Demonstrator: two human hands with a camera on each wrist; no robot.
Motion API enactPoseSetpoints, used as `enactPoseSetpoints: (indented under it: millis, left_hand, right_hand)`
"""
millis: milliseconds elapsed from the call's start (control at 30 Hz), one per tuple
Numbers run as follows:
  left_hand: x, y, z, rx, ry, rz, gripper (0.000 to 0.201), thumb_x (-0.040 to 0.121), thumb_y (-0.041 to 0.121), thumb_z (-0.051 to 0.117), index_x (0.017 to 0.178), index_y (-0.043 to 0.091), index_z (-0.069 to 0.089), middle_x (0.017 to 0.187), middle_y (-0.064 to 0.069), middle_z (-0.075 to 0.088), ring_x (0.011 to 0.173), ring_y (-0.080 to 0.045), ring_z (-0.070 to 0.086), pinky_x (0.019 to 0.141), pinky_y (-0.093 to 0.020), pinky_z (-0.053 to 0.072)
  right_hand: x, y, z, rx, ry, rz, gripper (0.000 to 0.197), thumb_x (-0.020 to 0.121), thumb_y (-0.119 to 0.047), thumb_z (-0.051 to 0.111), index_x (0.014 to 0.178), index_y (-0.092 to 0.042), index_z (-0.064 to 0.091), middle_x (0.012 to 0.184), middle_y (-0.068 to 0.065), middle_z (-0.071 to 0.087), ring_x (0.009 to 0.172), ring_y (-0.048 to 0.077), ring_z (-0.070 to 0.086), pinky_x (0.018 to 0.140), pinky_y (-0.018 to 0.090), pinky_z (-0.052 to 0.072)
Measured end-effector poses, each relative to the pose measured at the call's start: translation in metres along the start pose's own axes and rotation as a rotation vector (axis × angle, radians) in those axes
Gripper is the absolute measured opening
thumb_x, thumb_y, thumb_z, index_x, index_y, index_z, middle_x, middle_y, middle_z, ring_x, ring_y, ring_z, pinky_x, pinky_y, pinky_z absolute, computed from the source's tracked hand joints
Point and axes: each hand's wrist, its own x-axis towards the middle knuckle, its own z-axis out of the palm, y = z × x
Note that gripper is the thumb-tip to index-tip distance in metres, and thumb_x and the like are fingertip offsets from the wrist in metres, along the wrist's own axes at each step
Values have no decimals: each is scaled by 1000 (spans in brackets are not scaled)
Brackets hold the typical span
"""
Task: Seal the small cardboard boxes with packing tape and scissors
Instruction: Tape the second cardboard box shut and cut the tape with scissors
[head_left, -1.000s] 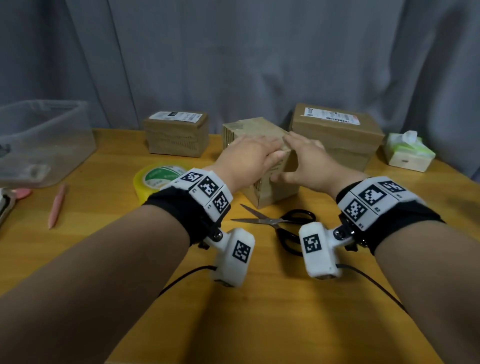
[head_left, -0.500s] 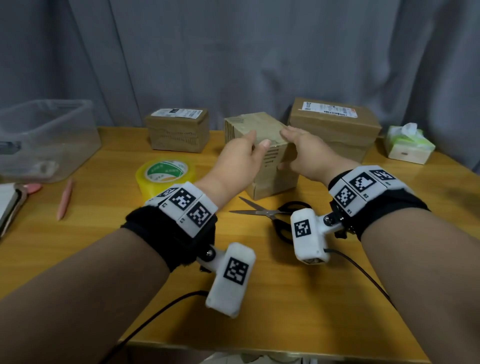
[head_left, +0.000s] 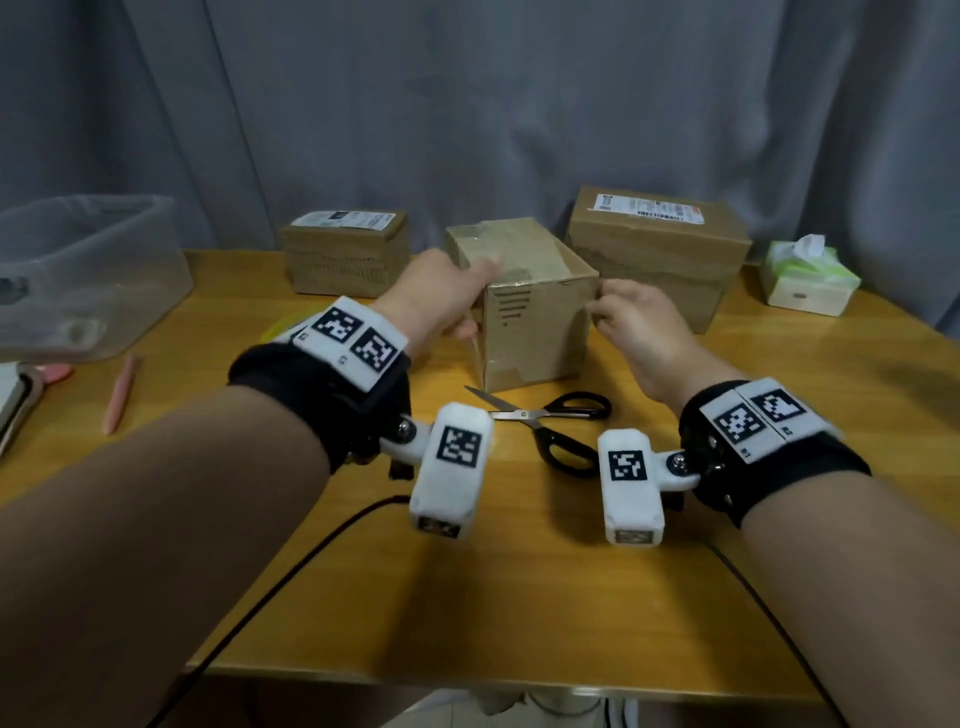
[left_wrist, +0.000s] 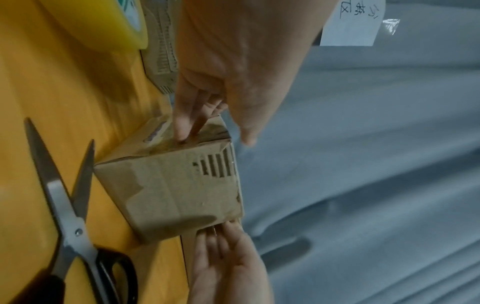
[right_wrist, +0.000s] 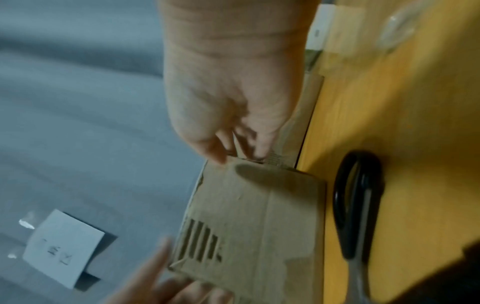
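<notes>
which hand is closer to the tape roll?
Left. The left hand rests on the left side of the middle box, with the yellow tape roll just beside its wrist. The right hand is on the box's far side, the box between it and the roll.

Brown cardboard box (head_left: 535, 332) with black stripes, black-handled scissors (head_left: 550, 421), yellow tape roll (left_wrist: 103, 22), grey curtain (head_left: 467, 104)

Wooden table (head_left: 519, 597) bearing three cardboard boxes: a small box (head_left: 535, 332) at centre, two labelled boxes (head_left: 345, 254) (head_left: 660, 249) behind. Also resting on it: scissors (head_left: 550, 423), yellow tape roll (left_wrist: 103, 22), tissue pack (head_left: 805, 280), clear plastic bin (head_left: 88, 275), pink pen (head_left: 120, 395).
</notes>
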Motion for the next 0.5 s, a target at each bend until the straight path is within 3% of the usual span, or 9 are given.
enactPoseSetpoints:
  millis: [67, 133, 200, 333, 433, 500]
  left_hand:
    - [-1, 3, 3, -34, -25, -46, 38, 94, 35, 54, 112, 3, 60, 99, -13, 69, 66, -23, 65, 69, -33, 57]
    - [-3, 3, 4, -79, -4, -46, 32, 96, 27, 51, 113, 1, 60, 105, -14, 68, 70, -24, 65, 62, -28, 57]
    - [-5, 0, 3, -144, 26, -38, 27, 98, 21, 48, 110, 1, 60, 107, -15, 66, 74, -23, 64, 58, -24, 56]
    - [-11, -22, -9, -262, 126, -93, 26, 101, 15, 39, 119, 4, 55, 105, -14, 64, 81, -23, 66, 58, -24, 58]
    - [-14, -40, -21, -55, 275, 24, 26, 100, 20, 40, 115, 7, 58, 107, -11, 63, 90, -24, 62, 70, -30, 54]
    - [-21, -39, -27, 15, 246, 70, 45, 99, 44, 38, 107, 7, 61, 106, -10, 64, 97, -24, 59, 86, -33, 49]
  right_hand:
    - [-6, 3, 1, -24, -54, 18, 37, 97, -7, 44, 128, -22, 57, 126, -7, 55, 129, 15, 41, 99, 25, 31]
    - [-9, 5, 0, 59, -117, 90, 47, 98, -9, 43, 140, -31, 45, 142, -7, 44, 137, 18, 31, 110, 37, 24]
    - [-12, 4, 0, 130, -156, 114, 53, 99, -8, 42, 143, -37, 39, 151, -5, 36, 139, 21, 29, 113, 46, 21]
    - [-16, -5, 15, 242, -155, -43, 51, 98, 1, 39, 141, -25, 46, 145, -6, 45, 131, 11, 40, 97, 28, 33]
    - [-18, -10, 32, 136, -173, -137, 48, 97, 2, 41, 140, -16, 47, 145, -1, 46, 134, 10, 38, 105, 24, 33]
    - [-20, -12, 42, 19, -180, -201, 46, 95, 4, 43, 139, -12, 49, 143, 1, 48, 131, 8, 41, 110, 23, 33]
